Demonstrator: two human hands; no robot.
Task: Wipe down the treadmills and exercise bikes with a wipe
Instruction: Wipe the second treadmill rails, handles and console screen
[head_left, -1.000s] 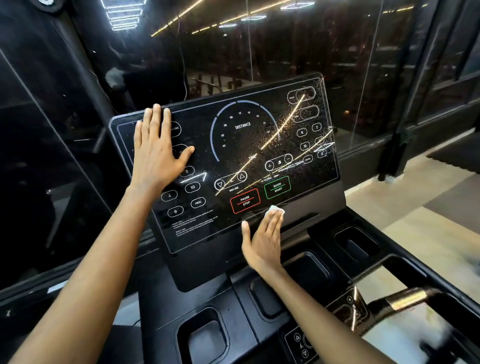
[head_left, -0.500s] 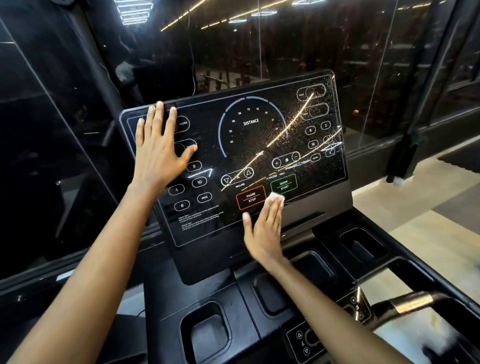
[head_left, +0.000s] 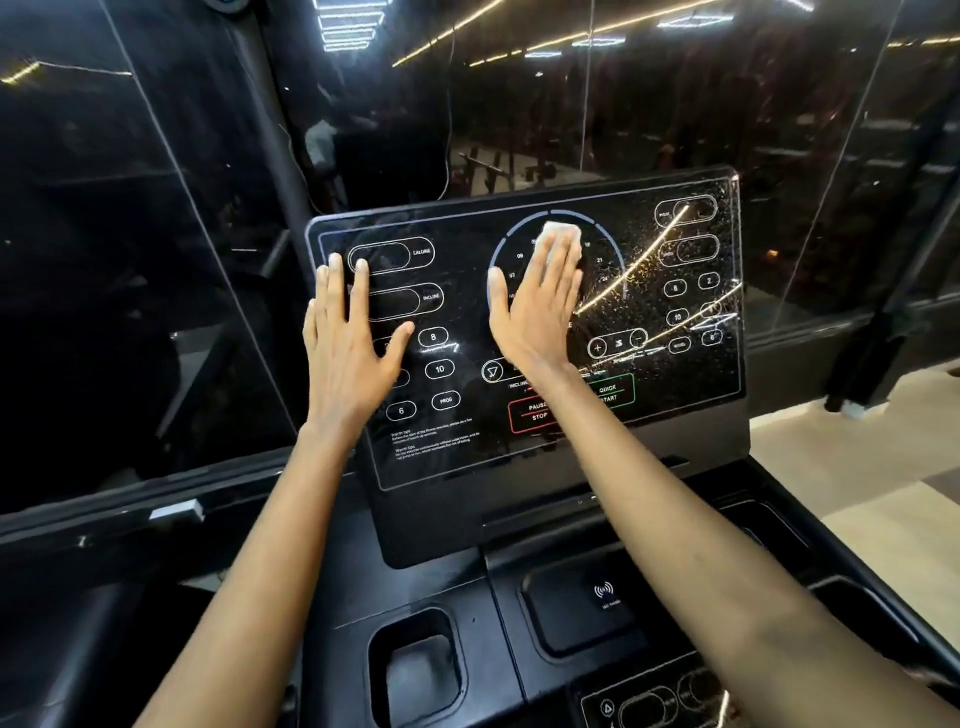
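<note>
Wipe (head_left: 561, 231) is pinned flat under the right hand (head_left: 535, 312), close to the top edge of the treadmill console (head_left: 675, 410), mid-width, on the distance dial. Right fingers (head_left: 558, 265) are held straight and close together; nothing is gripped, the wipe is only pressed. Left hand (head_left: 348, 343) is laid flat near the console's left edge, fingers straight and slightly spread; it is judged to be bracing the panel. Droplets (head_left: 670, 260) are seen across the right side up to the right edge, so that area is judged not yet wiped. Risks: the wipe is small and held by friction alone, so it could be lost on a fast stroke and dropped toward the cup holder (head_left: 415, 670). Keys could be triggered by flat pressure if the console is powered; QUICK START (head_left: 615, 392) lies just beside the right wrist. Fingerprints could be left by the bare left palm. Streaks are likely if the liquid is only spread, not lifted.
</note>
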